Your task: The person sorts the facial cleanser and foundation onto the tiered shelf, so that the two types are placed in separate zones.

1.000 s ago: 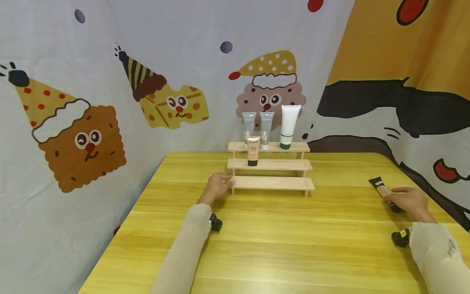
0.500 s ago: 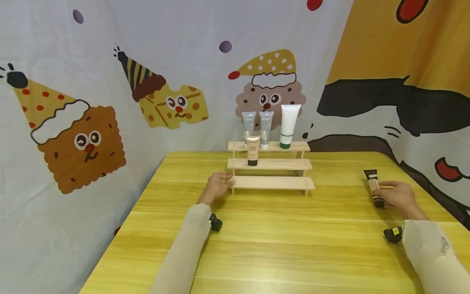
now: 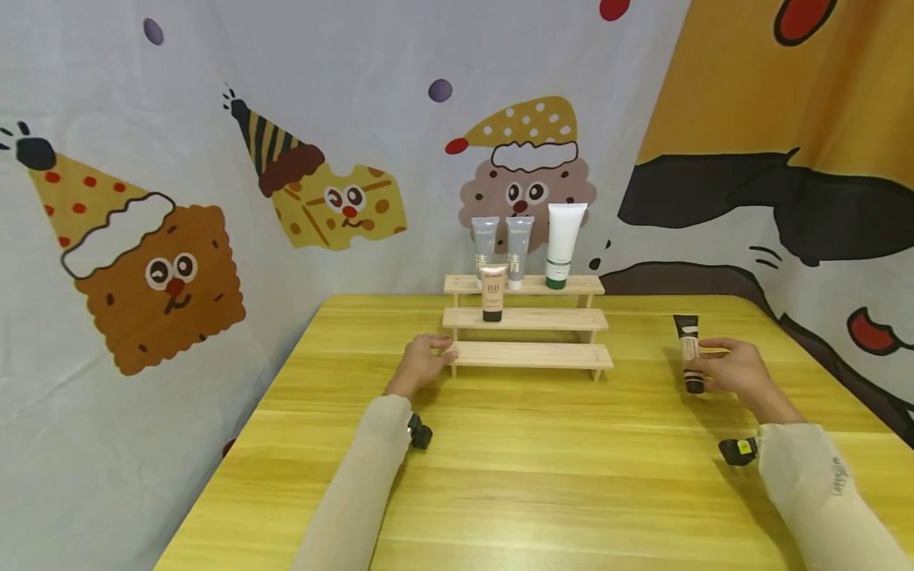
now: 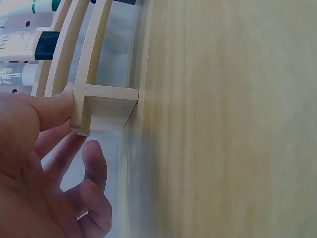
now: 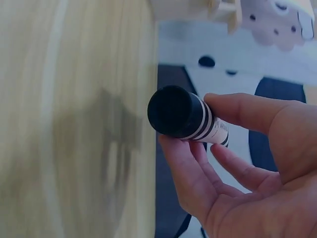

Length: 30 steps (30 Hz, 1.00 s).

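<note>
My right hand pinches a dark squeeze tube with a pale label between thumb and fingers. The tube stands nearly upright, black cap down, a little above the table at the right. At the lowest step's left end, my left hand grips the three-step wooden stand, thumb on top and fingers beneath, as the left wrist view shows. A beige BB cream tube stands on the middle step. Two grey tubes and a larger white tube with a green cap stand on the top step.
The yellow wood-grain table reaches back to a cloth backdrop printed with cartoon figures. The stand sits near the table's back edge. A small black camera is strapped to the right wrist, another black camera to the left.
My right hand has lifted the dark tube and carried it left toward the stand, turning it from slanted to nearly upright. My left hand and the stand have stayed in place.
</note>
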{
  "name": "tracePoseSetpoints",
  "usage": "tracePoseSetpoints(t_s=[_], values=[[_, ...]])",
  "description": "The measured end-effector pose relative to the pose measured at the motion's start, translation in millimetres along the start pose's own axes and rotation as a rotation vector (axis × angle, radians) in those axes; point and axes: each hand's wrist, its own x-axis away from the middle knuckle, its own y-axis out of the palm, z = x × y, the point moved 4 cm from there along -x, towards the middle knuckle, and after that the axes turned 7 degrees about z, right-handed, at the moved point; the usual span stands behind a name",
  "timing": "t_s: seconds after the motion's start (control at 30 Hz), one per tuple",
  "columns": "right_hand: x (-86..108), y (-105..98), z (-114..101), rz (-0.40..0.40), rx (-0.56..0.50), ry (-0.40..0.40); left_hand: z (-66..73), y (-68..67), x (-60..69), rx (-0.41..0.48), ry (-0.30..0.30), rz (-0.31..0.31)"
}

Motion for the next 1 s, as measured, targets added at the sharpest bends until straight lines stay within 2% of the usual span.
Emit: tracePoseSetpoints(t_s=[0.33,0.7,1.0], values=[[4.2,32.2,-37.2,-0.039,-0.032,-0.055,2.2,0.2,-1.0,-0.053,0.008,-0.021],[7.7,60.4,-81.5,-0.018,-0.106,-0.147,6.1,0.7,1.0,-0.049,0.039,-0.014],[10.0,81.0,-117.7,0.040,-0.161,-0.256,6.9,-0.6,1.0,-0.075,0.047,-0.008]])
